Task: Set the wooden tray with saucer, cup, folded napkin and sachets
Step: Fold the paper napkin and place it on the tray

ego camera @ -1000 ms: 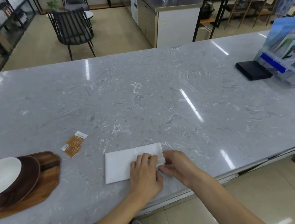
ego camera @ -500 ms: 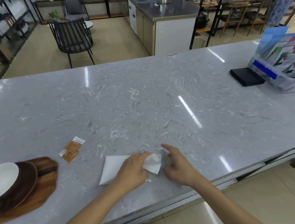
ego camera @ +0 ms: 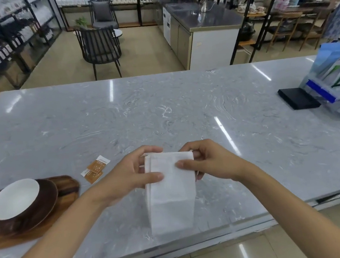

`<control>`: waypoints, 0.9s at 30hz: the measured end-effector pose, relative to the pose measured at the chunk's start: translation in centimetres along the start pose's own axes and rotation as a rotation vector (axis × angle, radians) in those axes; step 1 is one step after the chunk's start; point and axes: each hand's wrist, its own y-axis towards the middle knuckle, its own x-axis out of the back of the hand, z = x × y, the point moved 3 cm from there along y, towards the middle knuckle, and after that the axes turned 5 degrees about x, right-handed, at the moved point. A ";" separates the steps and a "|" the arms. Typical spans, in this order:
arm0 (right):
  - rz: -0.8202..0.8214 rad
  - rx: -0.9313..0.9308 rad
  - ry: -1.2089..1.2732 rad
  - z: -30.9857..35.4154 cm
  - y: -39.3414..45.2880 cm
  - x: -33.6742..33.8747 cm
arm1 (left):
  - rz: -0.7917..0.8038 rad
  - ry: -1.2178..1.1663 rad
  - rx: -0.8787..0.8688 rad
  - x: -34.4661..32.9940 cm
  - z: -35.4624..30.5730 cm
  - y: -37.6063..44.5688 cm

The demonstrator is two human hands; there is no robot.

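Observation:
A white napkin (ego camera: 171, 201) hangs in the air above the marble counter (ego camera: 163, 116), held by its top edge. My left hand (ego camera: 127, 174) pinches its upper left corner and my right hand (ego camera: 208, 160) pinches its upper right corner. At the left edge lies the wooden tray (ego camera: 65, 189) with a dark brown saucer (ego camera: 47, 198) on it and a white-lined cup (ego camera: 14, 199) on the saucer. Two orange-and-white sachets (ego camera: 94, 169) lie on the counter just right of the tray.
A black flat box (ego camera: 298, 100) and a clear holder with coloured leaflets (ego camera: 338, 88) stand at the counter's far right. The counter's near edge runs just below the napkin. Chairs, shelves and a steel-topped cabinet (ego camera: 206, 31) stand behind the counter.
The napkin lay flat on the counter under both hands; now both hands have lifted it off the surface and hold it hanging upright. The view has tilted up.

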 end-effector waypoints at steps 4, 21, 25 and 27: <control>0.108 -0.142 -0.021 -1.7 1.0 -0.6 | 0.015 -0.012 0.120 0.4 1.7 1.0; -0.156 0.114 -0.281 -0.6 6.3 1.7 | -0.262 0.168 -0.170 4.4 -0.7 5.6; -0.155 0.166 -0.373 -1.5 4.6 0.4 | -0.242 0.276 -0.234 3.5 0.8 4.2; -0.119 0.128 -0.377 -3.6 3.2 -1.3 | -0.202 0.298 -0.182 2.8 3.7 3.3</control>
